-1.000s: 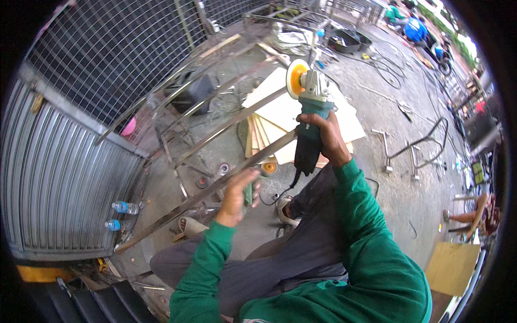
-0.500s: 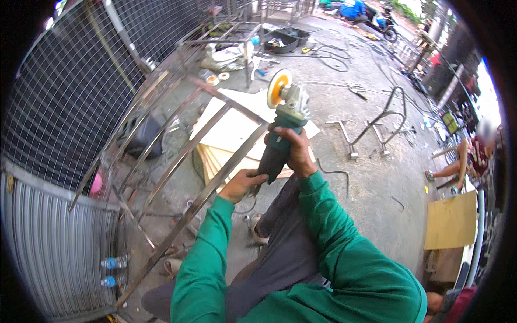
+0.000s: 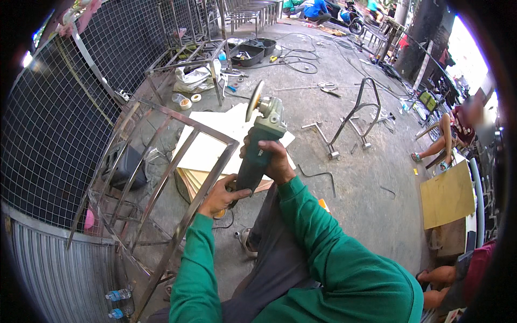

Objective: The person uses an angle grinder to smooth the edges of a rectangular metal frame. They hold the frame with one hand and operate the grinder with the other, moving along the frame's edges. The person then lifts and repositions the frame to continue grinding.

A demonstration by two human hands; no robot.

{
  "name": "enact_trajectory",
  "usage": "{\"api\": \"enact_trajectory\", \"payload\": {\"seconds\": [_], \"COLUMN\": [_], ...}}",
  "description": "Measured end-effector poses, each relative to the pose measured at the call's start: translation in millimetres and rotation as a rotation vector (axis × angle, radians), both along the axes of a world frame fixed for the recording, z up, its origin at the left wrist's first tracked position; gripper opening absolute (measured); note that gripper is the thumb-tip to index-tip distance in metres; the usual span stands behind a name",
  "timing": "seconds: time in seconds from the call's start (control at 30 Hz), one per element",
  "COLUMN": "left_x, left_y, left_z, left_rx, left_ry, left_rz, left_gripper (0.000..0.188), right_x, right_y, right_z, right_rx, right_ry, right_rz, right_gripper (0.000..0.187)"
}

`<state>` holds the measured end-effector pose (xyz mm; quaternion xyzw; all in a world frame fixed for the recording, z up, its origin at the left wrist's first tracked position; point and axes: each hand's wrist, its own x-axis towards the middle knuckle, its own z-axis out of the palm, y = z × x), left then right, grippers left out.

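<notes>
An angle grinder [image 3: 255, 153] with a dark green body, a grey metal head and a round disc [image 3: 254, 101] is held up in both my hands. My right hand [image 3: 276, 159] wraps round the body just below the head. Lower down, my left hand [image 3: 222, 197] grips the rear end, its thumb lying along the casing. The disc stands nearly edge-on at the upper left of the tool, apart from everything. Just left of the grinder leans a welded steel frame [image 3: 186, 215] of square tubes with several crossbars. Behind it lies a stack of pale boards [image 3: 183, 185] on the floor.
A wire mesh wall [image 3: 70, 140] rises at the left. Farther off are black tubs [image 3: 247, 54], looped cables [image 3: 301, 59] and a bent-tube stand [image 3: 361, 116]. One person sits at the right beside a yellow board [image 3: 447, 194]; another's legs show at the lower right.
The grinder and both hands have moved left and slightly down in view. Its disc has turned from showing its orange face to nearly edge-on. My view has shifted too.
</notes>
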<state>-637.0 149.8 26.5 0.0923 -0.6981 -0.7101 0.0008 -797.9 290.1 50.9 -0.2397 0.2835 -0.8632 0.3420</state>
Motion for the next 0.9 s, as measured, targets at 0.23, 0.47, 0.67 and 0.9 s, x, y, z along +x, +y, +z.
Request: {"api": "enact_trajectory", "payload": {"seconds": [0.23,0.47,0.67,0.9], "left_x": [-16.5,-30.5,-48.1,-0.6], "left_y": [22.4,30.3,44.6,41.0], "left_z": [34.0,32.7,33.0,-33.3], "left_rx": [-0.159,-0.877,-0.968,-0.743], "left_ry": [-0.043,-0.141,-0.166,-0.029], "left_rz": [-0.085,0.210,0.215,0.447], "left_gripper": [0.056,0.057,0.072,0.062], "right_x": [-12.5,-9.8,-59.0,-120.8], "right_y": [15.6,24.8,0.7,-13.6], "right_z": [2.7,-13.8,-56.1,-129.8], "right_rx": [0.152,0.703,0.624,0.666], "right_ry": [-0.046,-0.006,-0.404,-0.519], "right_rz": [0.007,-0.097,0.013,-0.004], "right_gripper": [0.059,0.057,0.033,0.031]}}
